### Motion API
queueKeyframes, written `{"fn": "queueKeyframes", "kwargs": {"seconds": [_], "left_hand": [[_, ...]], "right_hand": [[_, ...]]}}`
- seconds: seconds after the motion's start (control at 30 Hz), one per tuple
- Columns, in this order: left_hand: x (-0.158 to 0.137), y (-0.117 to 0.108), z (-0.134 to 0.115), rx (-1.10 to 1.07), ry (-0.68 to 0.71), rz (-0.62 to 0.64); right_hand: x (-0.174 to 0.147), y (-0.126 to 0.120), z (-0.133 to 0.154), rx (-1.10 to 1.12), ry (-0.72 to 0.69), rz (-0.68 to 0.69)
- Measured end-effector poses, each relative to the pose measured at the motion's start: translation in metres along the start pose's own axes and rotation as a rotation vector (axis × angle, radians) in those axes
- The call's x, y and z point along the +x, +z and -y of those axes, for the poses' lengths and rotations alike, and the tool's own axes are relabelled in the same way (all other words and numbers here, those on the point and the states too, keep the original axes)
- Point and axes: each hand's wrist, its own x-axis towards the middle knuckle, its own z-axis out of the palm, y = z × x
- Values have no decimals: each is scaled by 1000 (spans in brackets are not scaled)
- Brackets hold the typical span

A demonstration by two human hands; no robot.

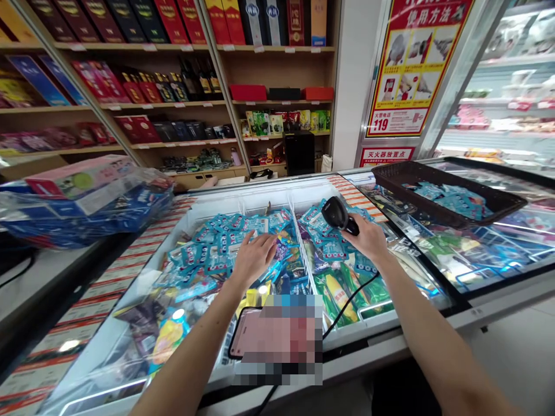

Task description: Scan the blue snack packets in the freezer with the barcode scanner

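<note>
My right hand point(366, 236) is wrapped round the handle of a black handheld barcode scanner point(335, 212), its head tilted up and to the left. The scanner's cable point(353, 297) trails down towards the front edge. Over many small blue packets point(212, 254), my left hand point(255, 259) has its fingers apart and holds nothing visible; I cannot tell whether it touches the packets. More blue packets point(333, 248) lie below the scanner. Near the front edge rests a phone point(249, 334), partly covered by a blurred patch.
The packets are spread over a glass-topped chest freezer point(234, 199) with frozen goods under them. At right, a dark brown basket point(394, 173) holds more blue packets. Plastic-wrapped boxes point(87, 196) are piled at left. Stocked shelves point(173, 104) line the back, beside a red poster point(416, 69).
</note>
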Motion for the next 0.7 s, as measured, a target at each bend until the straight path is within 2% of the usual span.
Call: {"fn": "queueKeyframes", "kwargs": {"seconds": [0.33, 0.7], "left_hand": [[2, 5, 0, -100, -43, 11], [2, 10, -7, -119, -82, 21]], "right_hand": [[-3, -6, -10, 93, -120, 7], [-3, -11, -12, 42, -112, 59]]}}
